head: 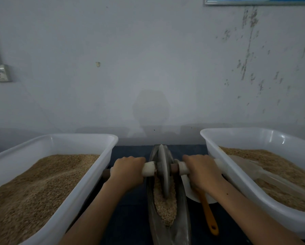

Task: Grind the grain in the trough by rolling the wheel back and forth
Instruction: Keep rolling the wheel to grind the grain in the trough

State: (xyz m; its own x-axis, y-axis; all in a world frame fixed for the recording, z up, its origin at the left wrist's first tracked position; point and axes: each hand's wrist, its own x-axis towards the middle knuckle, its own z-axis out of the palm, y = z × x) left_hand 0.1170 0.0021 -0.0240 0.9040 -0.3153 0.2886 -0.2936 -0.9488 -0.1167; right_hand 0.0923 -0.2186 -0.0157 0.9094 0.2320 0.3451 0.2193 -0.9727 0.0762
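Both hands (127, 171) (202, 172) clenched on axle; grey stone wheel (163, 171) mid-trough (181, 227), tan grain (165, 211) mostly whole, grinding barely begun.

Two white plastic tubs of brown grain (65, 167) (254, 174) wall in the grey metal trough (181, 218), leaving only narrow dark table (130, 214) strips beside it.

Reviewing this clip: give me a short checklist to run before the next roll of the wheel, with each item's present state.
1. Left hand grips the axle handle: ok.
2. Right hand grips the other handle: ok.
3. Wheel seated upright in the trough: ok.
4. Grain lies in the wheel's path: ok.
5. Orange-handled tool lies outside the trough: ok.
6. Trough steady on the table: cannot tell.
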